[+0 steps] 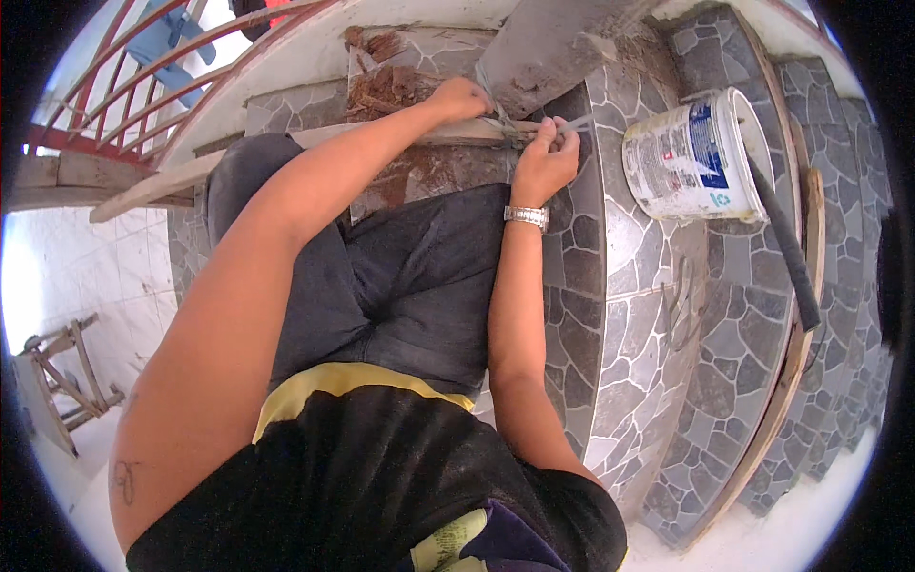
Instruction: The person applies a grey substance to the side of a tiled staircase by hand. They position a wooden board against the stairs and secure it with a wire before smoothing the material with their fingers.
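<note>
In front of me a long wooden pole [343, 136] lies crosswise against the foot of a grey concrete post [543, 52]. A thin dark tie [502, 122] loops around the pole beside the post. My left hand [459, 100] is closed at the tie's left side, and its fingertips are partly hidden. My right hand [547, 164], with a metal watch on the wrist, is closed at the pole's right end. A thin pale strip [576, 124] sticks out past its pinched thumb and finger.
Stone-patterned tiled steps [634, 248] run down the right side. A white bucket [672, 162] with a black-handled tool [786, 248] leaning out stands there. Broken reddish rubble [386, 91] lies beyond my left arm. A red railing [124, 86] is at far left.
</note>
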{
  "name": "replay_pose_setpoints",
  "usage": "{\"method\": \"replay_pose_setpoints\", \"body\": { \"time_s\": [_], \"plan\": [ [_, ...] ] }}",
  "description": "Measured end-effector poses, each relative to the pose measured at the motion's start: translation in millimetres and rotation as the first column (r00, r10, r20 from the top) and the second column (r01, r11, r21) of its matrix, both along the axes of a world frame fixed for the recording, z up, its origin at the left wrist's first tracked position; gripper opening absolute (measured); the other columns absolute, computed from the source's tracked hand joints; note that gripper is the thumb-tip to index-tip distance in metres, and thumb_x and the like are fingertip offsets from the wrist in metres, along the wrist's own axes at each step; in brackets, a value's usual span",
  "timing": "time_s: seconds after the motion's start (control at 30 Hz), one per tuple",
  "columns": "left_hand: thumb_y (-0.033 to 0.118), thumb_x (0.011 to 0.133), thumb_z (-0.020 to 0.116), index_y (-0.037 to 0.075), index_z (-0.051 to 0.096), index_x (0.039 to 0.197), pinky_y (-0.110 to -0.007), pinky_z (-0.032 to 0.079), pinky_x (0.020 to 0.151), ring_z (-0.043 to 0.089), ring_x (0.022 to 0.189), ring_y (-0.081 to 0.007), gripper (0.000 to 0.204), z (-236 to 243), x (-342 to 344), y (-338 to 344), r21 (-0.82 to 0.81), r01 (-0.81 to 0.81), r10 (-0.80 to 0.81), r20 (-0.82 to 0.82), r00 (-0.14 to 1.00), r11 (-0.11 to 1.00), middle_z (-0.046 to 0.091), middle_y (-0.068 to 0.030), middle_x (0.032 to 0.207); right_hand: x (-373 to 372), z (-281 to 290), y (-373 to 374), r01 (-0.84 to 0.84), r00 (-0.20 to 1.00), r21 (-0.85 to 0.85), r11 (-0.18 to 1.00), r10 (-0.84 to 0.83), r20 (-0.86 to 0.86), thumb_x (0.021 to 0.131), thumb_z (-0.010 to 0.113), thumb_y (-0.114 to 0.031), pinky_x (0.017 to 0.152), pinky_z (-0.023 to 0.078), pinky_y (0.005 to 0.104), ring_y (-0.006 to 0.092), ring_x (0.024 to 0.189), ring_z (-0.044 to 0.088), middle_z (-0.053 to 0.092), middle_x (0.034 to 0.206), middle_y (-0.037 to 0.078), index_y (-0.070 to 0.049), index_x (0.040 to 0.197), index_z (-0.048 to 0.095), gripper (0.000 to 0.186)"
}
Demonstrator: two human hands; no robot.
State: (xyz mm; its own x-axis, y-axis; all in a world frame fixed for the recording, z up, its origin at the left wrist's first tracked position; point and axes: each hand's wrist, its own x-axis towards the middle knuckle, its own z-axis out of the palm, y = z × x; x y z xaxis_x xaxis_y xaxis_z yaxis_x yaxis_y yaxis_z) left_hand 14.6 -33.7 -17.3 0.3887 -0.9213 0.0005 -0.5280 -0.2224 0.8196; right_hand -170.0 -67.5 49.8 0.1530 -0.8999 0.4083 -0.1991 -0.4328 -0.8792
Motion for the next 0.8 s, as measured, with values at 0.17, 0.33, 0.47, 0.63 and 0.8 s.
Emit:
{"method": "replay_pose_setpoints", "body": {
  "time_s": [0.17,0.33,0.47,0.63,0.8],
  "plan": [
    [0.020,0.080,0.061,0.007,0.077,0.095,-0.037,0.051,0.081,0.068,0.090,-0.0245,0.025,-1.1,-1.9,-1.0,0.063,-0.080,0.084,-0.055,0.995,0.995,0.074,-0.0120,0.096,-3.4,-13.5,-5.2,-0.073,0.953,-0.200,0.977,0.009,-0.302,0.089,0.064,-0.010,0.070,0.053,0.0367,0.0266,0.074,0.069,0.070,0.091,0.019,0.003,0.113,0.066,0.027],
    [0.021,0.081,0.062,0.006,0.076,0.095,-0.037,0.050,0.078,0.065,0.086,-0.0198,0.025,-1.8,-3.3,-3.2,0.166,-0.048,0.089,-0.249,0.964,0.985,0.073,-0.0100,0.092,-2.4,-12.8,3.4,-0.276,0.937,0.050,0.960,0.280,-0.208,0.088,0.065,-0.010,0.071,0.053,0.0363,0.0278,0.077,0.070,0.071,0.086,0.019,0.000,0.107,0.070,0.022],
    [0.021,0.081,0.063,0.005,0.075,0.097,-0.035,0.049,0.077,0.062,0.086,-0.0185,0.025,-5.6,-5.6,-5.0,0.106,-0.063,0.103,-0.428,0.898,0.992,0.072,-0.0098,0.095,-5.6,-7.5,-5.9,-0.172,0.936,-0.085,0.982,0.136,-0.325,0.086,0.065,-0.011,0.072,0.053,0.0385,0.0329,0.078,0.070,0.070,0.082,0.020,0.000,0.099,0.073,0.018],
    [0.020,0.080,0.065,0.003,0.074,0.098,-0.036,0.049,0.076,0.062,0.085,-0.0206,0.026,-4.0,-5.1,-16.7,0.277,-0.035,0.077,-0.141,0.987,0.960,0.073,-0.0103,0.096,-13.6,12.0,-27.5,-0.248,0.702,-0.056,0.967,0.140,-0.699,0.080,0.065,-0.018,0.076,0.053,0.0466,0.0428,0.084,0.067,0.069,0.086,0.024,-0.003,0.088,0.075,0.020],
    [0.033,0.072,0.079,0.000,0.072,0.107,-0.040,0.050,0.088,0.066,0.105,-0.0328,0.048,-17.8,4.6,-23.8,0.291,-0.064,0.142,-0.257,0.956,0.955,0.069,-0.0205,0.113,-1.8,17.3,-48.4,-0.326,0.549,-0.060,0.943,0.138,-0.824,0.076,0.065,-0.020,0.077,0.055,0.0487,0.0436,0.082,0.067,0.068,0.085,0.025,-0.003,0.084,0.075,0.021]
  ]
}}
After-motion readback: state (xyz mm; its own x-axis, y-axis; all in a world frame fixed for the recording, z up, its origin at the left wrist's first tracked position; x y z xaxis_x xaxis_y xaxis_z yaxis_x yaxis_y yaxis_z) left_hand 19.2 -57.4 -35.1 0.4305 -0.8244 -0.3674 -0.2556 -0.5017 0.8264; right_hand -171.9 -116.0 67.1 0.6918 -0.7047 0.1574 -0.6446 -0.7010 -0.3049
